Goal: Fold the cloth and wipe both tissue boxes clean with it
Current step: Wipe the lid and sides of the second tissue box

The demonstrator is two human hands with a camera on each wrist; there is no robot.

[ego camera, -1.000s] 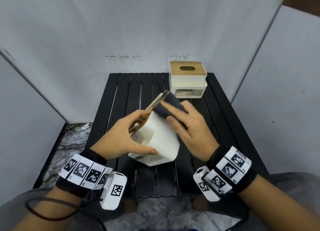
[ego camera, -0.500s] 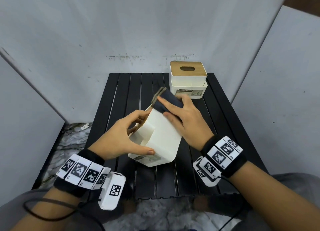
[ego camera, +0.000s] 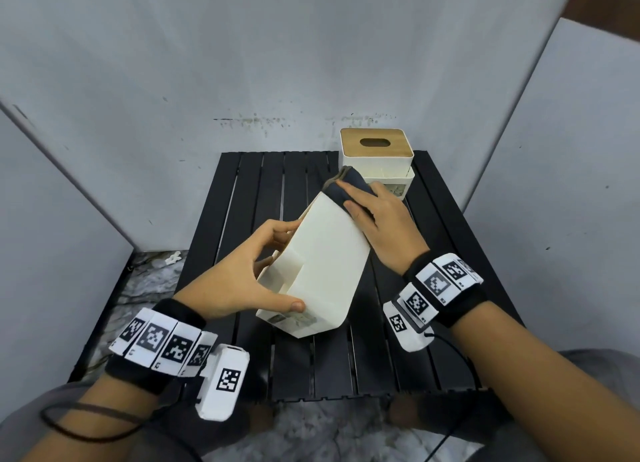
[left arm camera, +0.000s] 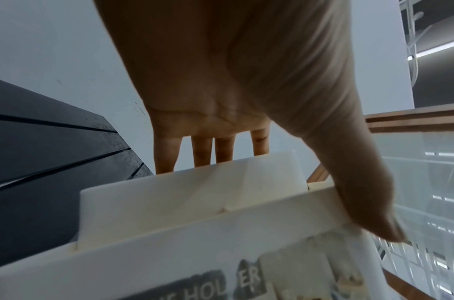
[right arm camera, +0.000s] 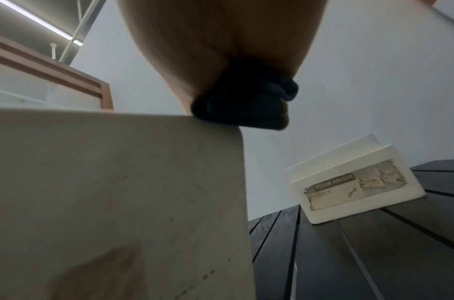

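A white tissue box is tipped on its side above the middle of the black slatted table. My left hand grips its near end, thumb on the labelled face, fingers behind the white box. My right hand lies with straight fingers on a folded dark cloth and presses it against the box's far upper edge. The right wrist view shows the bunched cloth on the edge of the white box. A second tissue box with a wooden lid stands at the table's far right.
Grey panel walls close in the table at the back and on both sides. Mottled grey floor shows to the left of the table. The second box stands just beyond my right hand, with bare slats in front of it.
My right hand has slid the cloth up the tilted box's face, away from me, to its far top edge. The left hand has kept its hold on the box.
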